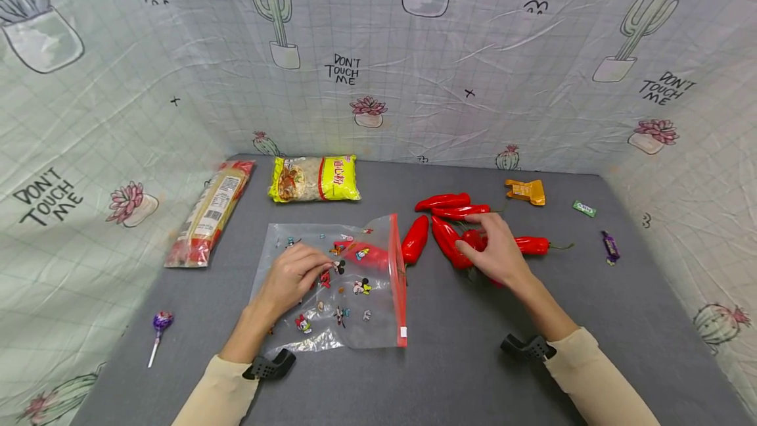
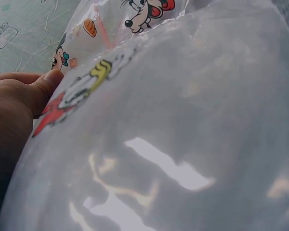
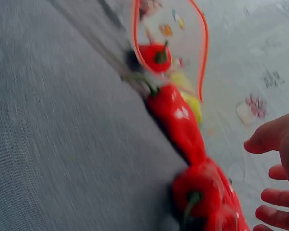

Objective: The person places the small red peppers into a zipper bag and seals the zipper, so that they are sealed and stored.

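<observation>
My left hand point(image 1: 292, 278) pinches the upper film of a clear zip bag point(image 1: 378, 321) printed with cartoon figures. In the left wrist view, thumb and fingertip meet at the bag's film. The bag's red-edged mouth faces right and gapes in the right wrist view; a red pepper point(image 1: 369, 256) lies inside. Just outside the mouth is another pepper point(image 1: 416, 240). My right hand point(image 1: 497, 252), thumb and fingers apart, hovers over several red peppers point(image 1: 446, 242) and partly hides some. In the right wrist view its fingers point(image 3: 277, 197) are spread beside the pepper pile point(image 3: 197, 187).
Behind the bag lies a yellow pasta packet point(image 1: 316, 178), with a long noodle packet point(image 1: 209, 215) at the left. A lollipop point(image 1: 160, 331) is front left. An orange wrapper point(image 1: 525, 192), a green sweet point(image 1: 584, 208) and a purple sweet point(image 1: 610, 247) lie at the right.
</observation>
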A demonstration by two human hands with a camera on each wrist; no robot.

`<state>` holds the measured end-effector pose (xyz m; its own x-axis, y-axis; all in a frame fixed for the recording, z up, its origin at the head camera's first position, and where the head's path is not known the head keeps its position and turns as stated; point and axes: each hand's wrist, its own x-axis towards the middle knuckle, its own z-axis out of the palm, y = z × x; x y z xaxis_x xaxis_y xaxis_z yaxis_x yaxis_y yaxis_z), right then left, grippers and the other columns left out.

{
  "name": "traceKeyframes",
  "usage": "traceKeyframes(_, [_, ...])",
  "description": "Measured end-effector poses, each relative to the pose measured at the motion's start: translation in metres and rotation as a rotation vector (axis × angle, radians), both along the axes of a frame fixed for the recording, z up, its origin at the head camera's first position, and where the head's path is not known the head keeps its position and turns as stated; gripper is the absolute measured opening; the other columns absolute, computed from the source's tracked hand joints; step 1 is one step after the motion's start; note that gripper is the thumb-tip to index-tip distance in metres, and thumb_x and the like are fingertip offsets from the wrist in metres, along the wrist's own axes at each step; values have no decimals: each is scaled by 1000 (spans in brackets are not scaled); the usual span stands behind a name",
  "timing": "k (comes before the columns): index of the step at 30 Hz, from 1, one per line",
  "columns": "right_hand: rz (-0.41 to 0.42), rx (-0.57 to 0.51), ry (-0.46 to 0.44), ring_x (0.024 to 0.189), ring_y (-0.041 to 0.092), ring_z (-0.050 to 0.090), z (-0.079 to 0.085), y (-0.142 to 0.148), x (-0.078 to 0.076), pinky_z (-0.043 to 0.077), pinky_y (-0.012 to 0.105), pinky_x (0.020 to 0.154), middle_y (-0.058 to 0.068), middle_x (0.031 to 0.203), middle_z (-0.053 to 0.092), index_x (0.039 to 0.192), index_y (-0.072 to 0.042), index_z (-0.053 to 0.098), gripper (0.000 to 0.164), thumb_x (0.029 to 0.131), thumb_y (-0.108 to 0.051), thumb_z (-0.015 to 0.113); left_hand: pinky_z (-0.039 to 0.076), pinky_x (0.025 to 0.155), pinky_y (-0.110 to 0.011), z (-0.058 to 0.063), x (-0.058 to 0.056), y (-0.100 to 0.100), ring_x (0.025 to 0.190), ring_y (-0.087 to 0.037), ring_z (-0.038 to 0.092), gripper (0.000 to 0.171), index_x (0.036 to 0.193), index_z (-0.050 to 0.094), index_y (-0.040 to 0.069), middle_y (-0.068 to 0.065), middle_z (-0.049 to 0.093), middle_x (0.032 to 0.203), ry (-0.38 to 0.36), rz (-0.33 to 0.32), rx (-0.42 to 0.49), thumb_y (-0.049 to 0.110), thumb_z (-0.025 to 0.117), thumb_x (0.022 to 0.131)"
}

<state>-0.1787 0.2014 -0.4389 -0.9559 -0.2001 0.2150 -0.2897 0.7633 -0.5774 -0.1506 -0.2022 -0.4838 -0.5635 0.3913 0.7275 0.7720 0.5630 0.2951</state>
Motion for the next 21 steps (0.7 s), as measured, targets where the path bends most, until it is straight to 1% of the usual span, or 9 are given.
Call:
traceKeyframes(5, [4, 114, -105, 109, 33, 46, -4, 16, -12, 47, 51, 87, 15, 132, 46, 132, -13, 48, 51, 85, -30, 62, 48, 74, -27, 0, 0, 0, 81, -11, 60, 13, 86, 74, 16, 6, 70, 84, 2, 1, -1, 9, 77, 75])
traceKeyframes(8, [43, 173, -135, 106, 31, 49, -7, 20, -17, 45, 49, 88, 15, 129, 52, 131, -12, 52, 47, 86, -26, 60, 48, 75, -28, 0, 0, 0, 82, -11, 61, 13, 86, 74, 16, 6, 70, 84, 4, 0, -4, 9, 76, 76])
traceKeyframes(11, [67, 208, -132, 103, 30, 53, -9, 20, -19, 43, 49, 91, 14, 121, 61, 127, -9, 57, 42, 88, -25, 60, 48, 74, -28, 1, 0, 0, 81, -11, 61, 12, 86, 74, 16, 5, 70, 84, 3, 1, -4, 9, 76, 76])
traceKeyframes(13, [61, 212, -134, 102, 30, 55, -9, 18, -21, 43, 49, 92, 13, 116, 64, 124, -8, 59, 40, 88, -25, 61, 48, 74, -28, 1, 0, 0, 81, -11, 61, 12, 86, 74, 16, 5, 70, 84, 3, 2, -2, 9, 76, 76])
traceKeyframes(14, [50, 213, -143, 102, 31, 55, -10, 18, -21, 44, 49, 91, 13, 115, 65, 124, -8, 59, 41, 87, -26, 62, 48, 74, -28, 1, 0, 0, 81, -11, 61, 12, 86, 74, 16, 5, 70, 84, 3, 2, -1, 9, 76, 76])
traceKeyframes(16, [19, 225, -171, 106, 34, 54, -9, 15, -21, 45, 50, 91, 13, 115, 65, 124, -9, 58, 44, 86, -31, 64, 48, 74, -28, 1, 0, 0, 81, -11, 61, 12, 85, 74, 16, 5, 70, 84, 3, 1, 0, 9, 76, 76])
traceKeyframes(18, [5, 236, -193, 109, 38, 53, -9, 14, -22, 45, 52, 91, 16, 118, 63, 127, -7, 55, 49, 85, -32, 64, 48, 75, -28, 1, 0, 0, 82, -11, 61, 12, 85, 74, 16, 6, 70, 84, 4, -1, 0, 9, 76, 76])
traceKeyframes(20, [-13, 250, -213, 107, 37, 55, -9, 13, -23, 46, 52, 90, 18, 120, 62, 129, -6, 51, 54, 84, -33, 65, 48, 75, -29, 1, 0, 0, 82, -11, 61, 12, 85, 74, 16, 5, 70, 84, 4, -5, 1, 9, 76, 76])
traceKeyframes(21, [-22, 256, -220, 104, 36, 56, -8, 13, -22, 48, 51, 88, 18, 118, 62, 131, -6, 49, 56, 84, -34, 64, 48, 75, -28, 1, 0, -1, 82, -11, 61, 12, 85, 74, 16, 5, 70, 84, 4, -5, 0, 9, 76, 76])
